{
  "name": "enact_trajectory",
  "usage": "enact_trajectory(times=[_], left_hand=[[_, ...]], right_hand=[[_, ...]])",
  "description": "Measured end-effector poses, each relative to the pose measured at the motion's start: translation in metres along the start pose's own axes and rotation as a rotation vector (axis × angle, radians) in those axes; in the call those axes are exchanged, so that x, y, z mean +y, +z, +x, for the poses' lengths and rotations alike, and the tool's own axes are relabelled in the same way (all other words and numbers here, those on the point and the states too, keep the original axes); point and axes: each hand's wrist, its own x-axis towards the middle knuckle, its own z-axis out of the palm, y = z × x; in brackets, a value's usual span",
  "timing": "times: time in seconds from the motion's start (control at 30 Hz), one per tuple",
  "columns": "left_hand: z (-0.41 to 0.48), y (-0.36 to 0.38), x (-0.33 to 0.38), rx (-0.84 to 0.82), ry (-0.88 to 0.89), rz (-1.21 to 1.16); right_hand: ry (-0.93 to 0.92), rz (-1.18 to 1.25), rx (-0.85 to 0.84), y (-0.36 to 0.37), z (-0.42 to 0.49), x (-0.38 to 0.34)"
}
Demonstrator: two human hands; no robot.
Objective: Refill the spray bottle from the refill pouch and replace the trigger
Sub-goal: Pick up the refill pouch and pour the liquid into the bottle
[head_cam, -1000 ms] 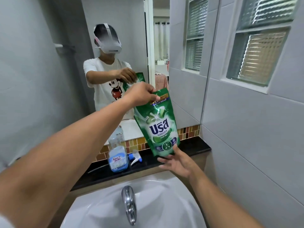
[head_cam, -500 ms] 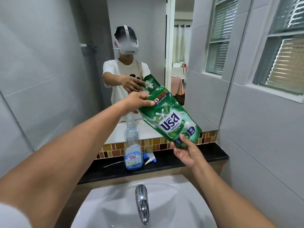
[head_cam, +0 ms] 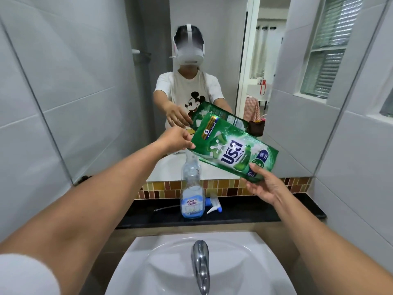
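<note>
Tilting further than it did half a second ago, the glossy green plastic refill pouch (head_cam: 232,153) now lies close to level, its top end dipped toward the left and its base raised to the right, whereas a second ago it hung nearly upright. The left hand (head_cam: 177,139) pinches the pouch's upper left corner between thumb and fingers, arm stretched forward and almost straight. The right hand (head_cam: 263,186), which was open beneath the pouch a second ago, has closed on the lower right edge, thumb lying on the printed front and fingers curled under the base, wrist bent upward. The lowered corner of the pouch sits just above the open neck of the clear plastic spray bottle (head_cam: 192,193), which stands upright on the black stone ledge (head_cam: 255,209) behind the white ceramic basin (head_cam: 244,262); whether the two touch cannot be told, and no liquid can be seen passing between them. A little blue liquid sits in the bottle's bottom. The white and blue trigger sprayer (head_cam: 212,204) lies on its side on the ledge just right of the bottle, its thin dip tube running out to the left behind it. The chrome tap (head_cam: 201,265) points toward the camera over the basin.
</note>
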Motion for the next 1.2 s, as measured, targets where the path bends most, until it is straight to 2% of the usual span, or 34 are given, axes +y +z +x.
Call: enact_trajectory(times=[0.57,1.2], left_hand=[[0.006,0.028,-0.047,-0.02,-0.133,-0.038],[0.001,0.041,-0.047,0.026,-0.117,-0.002]], right_hand=[[-0.083,-0.23,-0.011,0.013,0.026,-0.022],[-0.127,-0.358,-0.003,0.02,0.024,-0.047]])
